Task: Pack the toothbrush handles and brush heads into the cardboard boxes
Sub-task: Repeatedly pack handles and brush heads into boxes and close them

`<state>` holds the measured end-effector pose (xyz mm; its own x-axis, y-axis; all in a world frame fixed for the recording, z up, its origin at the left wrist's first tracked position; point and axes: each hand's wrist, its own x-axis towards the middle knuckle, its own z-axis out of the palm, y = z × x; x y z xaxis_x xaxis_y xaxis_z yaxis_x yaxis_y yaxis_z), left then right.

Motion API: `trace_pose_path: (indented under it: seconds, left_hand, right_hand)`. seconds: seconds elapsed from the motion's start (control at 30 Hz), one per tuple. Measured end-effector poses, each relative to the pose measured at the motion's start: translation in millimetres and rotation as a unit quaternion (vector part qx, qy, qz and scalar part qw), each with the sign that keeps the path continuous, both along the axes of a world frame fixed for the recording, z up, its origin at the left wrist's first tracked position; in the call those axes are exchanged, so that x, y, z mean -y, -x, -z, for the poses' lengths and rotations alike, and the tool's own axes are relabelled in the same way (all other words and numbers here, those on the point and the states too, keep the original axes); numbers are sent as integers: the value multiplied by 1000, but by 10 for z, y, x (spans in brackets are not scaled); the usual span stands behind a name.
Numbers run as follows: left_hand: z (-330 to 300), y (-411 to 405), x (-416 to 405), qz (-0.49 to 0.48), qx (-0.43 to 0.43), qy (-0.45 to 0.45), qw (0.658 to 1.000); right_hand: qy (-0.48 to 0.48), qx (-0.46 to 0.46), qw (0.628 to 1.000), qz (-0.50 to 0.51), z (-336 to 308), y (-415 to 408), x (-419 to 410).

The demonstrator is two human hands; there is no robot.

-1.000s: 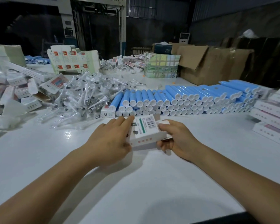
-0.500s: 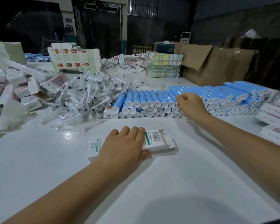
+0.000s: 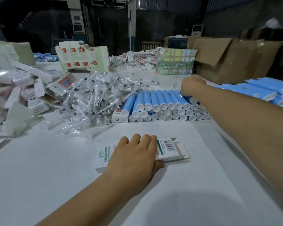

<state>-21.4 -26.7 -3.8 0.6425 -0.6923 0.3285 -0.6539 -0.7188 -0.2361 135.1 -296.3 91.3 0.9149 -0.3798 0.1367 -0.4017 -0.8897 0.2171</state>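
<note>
A white cardboard box (image 3: 169, 148) with a barcode and an open end flap lies flat on the white table (image 3: 39, 168). My left hand (image 3: 134, 155) lies across it, fingers over the top and thumb at the near edge. A stack of blue toothbrush handles (image 3: 155, 103) with white end caps runs along the middle of the table. My right hand (image 3: 192, 85) reaches onto the top row, fingers curled down on a handle; the grip itself is hidden. Brush heads in clear wrappers (image 3: 95, 98) form a heap left of the stack.
Loose white boxes (image 3: 23, 88) pile up at the left. Flat box blanks (image 3: 83, 57) stand behind the heap. A taped bundle (image 3: 176, 62) and brown cartons (image 3: 232, 59) sit at the back right. More blue handles (image 3: 260, 90) lie at the far right.
My right hand left the box and reached out to the top row of blue handles. The left hand laid the box flat on the table and stays on it.
</note>
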Motion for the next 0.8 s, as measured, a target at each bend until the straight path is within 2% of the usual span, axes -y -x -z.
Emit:
trace_pose_path:
  seconds: [0.07, 0.13, 0.17, 0.2, 0.23, 0.3, 0.4, 0.57, 0.63, 0.67, 0.77, 0.8]
  left_hand:
    - [4, 3, 4, -1, 1, 5, 1000]
    - [14, 4, 7, -4, 0, 8, 1000]
    - [19, 2, 5, -7, 0, 9, 1000]
    - [20, 2, 2, -11, 1, 10, 1000]
    - [17, 6, 1, -16, 2, 11, 1000]
    - [8, 12, -4, -31, 3, 16, 999]
    - [-11, 10, -11, -60, 8, 34, 998]
    - [-26, 48, -17, -85, 9, 49, 995]
    - [-33, 61, -11, -86, 8, 45, 995]
    - [-38, 67, -11, -87, 9, 45, 995]
    - [-45, 82, -34, -88, 7, 54, 995]
    - [-40, 83, -45, -86, 6, 53, 995]
  right_hand:
    - [-58, 41, 997, -8, -54, 21, -11]
    - [-170, 123, 978, -16, -120, 139, -47]
    - [-261, 172, 950, -29, -147, 236, -63]
    - [-366, 214, 905, -42, -171, 383, -92]
    - [-464, 246, 849, -54, -177, 571, -125]
    - [-591, 286, 750, -78, -88, 963, -168]
    - [-687, 341, 635, -95, 233, 1507, -265]
    - [-743, 392, 540, -44, 703, 1861, -529]
    - [-763, 382, 521, -28, 781, 1870, -652]
    - [-757, 370, 537, -30, 822, 1873, -708]
    - [-714, 319, 623, -33, 919, 1882, -810]
    - [-708, 317, 631, -29, 932, 1881, -814]
